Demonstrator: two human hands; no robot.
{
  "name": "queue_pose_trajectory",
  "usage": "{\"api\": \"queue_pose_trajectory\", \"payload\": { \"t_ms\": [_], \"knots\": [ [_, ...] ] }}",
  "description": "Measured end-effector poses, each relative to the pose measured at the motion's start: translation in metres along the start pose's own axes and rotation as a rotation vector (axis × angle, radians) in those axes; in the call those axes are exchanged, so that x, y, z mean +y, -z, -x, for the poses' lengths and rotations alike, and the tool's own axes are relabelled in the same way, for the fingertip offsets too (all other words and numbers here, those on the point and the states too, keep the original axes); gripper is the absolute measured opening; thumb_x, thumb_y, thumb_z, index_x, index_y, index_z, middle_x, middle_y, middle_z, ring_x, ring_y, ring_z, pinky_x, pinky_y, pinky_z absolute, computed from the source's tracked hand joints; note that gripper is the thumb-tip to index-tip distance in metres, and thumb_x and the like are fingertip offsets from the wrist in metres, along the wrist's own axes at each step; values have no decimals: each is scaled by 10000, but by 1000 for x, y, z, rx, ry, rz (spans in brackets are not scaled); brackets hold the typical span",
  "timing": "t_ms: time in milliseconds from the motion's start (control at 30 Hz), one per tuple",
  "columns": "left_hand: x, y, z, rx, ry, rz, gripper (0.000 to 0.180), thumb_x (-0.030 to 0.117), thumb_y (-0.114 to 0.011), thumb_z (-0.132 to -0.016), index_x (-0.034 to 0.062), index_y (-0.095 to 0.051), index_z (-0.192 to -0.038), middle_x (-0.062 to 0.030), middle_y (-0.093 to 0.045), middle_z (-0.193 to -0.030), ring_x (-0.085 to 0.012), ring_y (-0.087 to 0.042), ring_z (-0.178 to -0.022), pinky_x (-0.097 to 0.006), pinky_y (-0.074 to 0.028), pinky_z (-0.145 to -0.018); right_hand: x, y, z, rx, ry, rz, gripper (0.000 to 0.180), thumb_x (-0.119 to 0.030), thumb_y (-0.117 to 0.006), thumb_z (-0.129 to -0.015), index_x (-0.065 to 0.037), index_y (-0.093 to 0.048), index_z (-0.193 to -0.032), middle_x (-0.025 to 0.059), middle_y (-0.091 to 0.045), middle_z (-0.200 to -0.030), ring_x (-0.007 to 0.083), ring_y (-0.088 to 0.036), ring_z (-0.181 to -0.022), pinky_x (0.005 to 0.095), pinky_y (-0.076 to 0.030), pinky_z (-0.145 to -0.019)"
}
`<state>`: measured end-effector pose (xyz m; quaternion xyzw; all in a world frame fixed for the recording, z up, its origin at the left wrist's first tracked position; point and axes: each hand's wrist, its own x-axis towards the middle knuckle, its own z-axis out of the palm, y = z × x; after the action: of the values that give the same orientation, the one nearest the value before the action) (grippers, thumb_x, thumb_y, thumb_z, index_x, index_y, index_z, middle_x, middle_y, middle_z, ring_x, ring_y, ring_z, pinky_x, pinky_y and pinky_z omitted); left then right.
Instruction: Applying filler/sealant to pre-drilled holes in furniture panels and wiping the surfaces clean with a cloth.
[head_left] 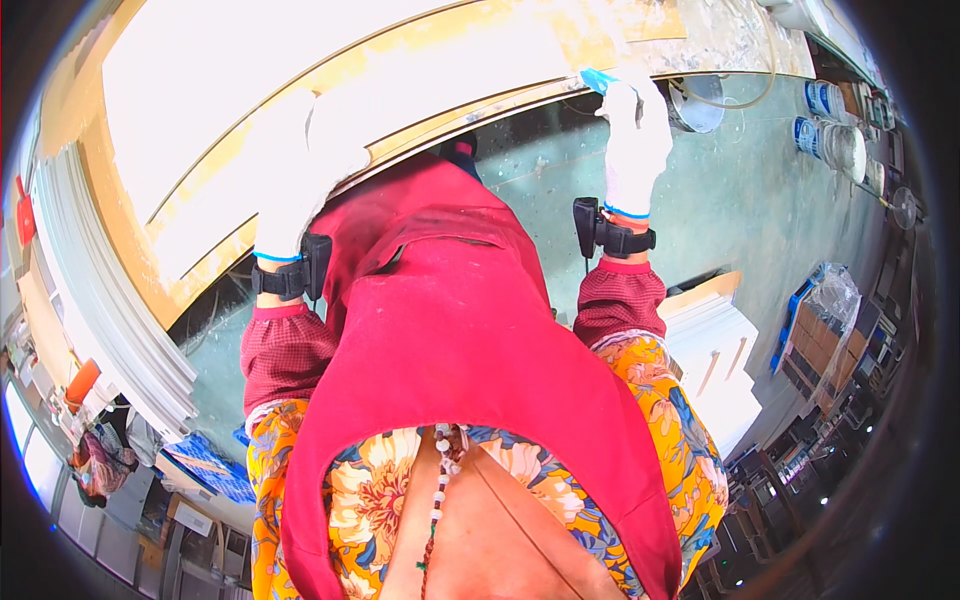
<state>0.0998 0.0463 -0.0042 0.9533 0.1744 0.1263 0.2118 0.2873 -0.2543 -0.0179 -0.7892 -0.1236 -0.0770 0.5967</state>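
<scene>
A long white board (440, 90) lies across the worktable in front of me, its near edge toward my body. My left hand (300, 165), in a white glove, lies stretched out over the left part of this board and its near edge; glare washes out its fingers. In a white glove too, my right hand (636, 135) is closed on a small blue tool (598, 80) at the board's right end. Most of the tool is hidden by the glove, and its kind does not show.
Another large white panel (190, 70) lies on the table's left side. Stacked white boards stand at left (110, 290) and at right (712, 350). Beyond my right hand are a bucket (697, 105) and white-and-blue pails (830, 145). A wrapped carton pallet (822, 335) stands at far right.
</scene>
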Motion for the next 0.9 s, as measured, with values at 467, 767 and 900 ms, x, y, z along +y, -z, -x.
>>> {"api": "queue_pose_trajectory", "payload": {
  "t_ms": [467, 767, 900],
  "knots": [
    [2, 1, -2, -31, -58, -47, 741, 377, -832, -606, 52, -559, -1214, -175, -577, -1147, -352, -536, -1086, -439, -436, -920, 5, -4, 1, 5, 40, 32, 253, -111, -653, -875, -39, -636, -1117, 59, -641, -872, 93, -577, -674, 242, -466, -623],
    [-1, -2, 3, 78, -229, -173, 786, 409, -834, -611, 41, -551, -1245, -183, -581, -1175, -356, -534, -1112, -439, -431, -941, 5, -6, 1, 18, 50, 47, 252, -113, -650, -876, -42, -640, -1118, 57, -646, -904, 91, -580, -676, 241, -472, -630],
    [-2, -4, 3, 82, -231, -171, 796, 431, -828, -611, 38, -551, -1246, -184, -580, -1181, -360, -532, -1118, -445, -427, -946, 6, -2, -2, -1, 43, 76, 252, -126, -649, -878, -49, -638, -1117, 56, -648, -905, 97, -586, -685, 249, -478, -640]
  ]
}}
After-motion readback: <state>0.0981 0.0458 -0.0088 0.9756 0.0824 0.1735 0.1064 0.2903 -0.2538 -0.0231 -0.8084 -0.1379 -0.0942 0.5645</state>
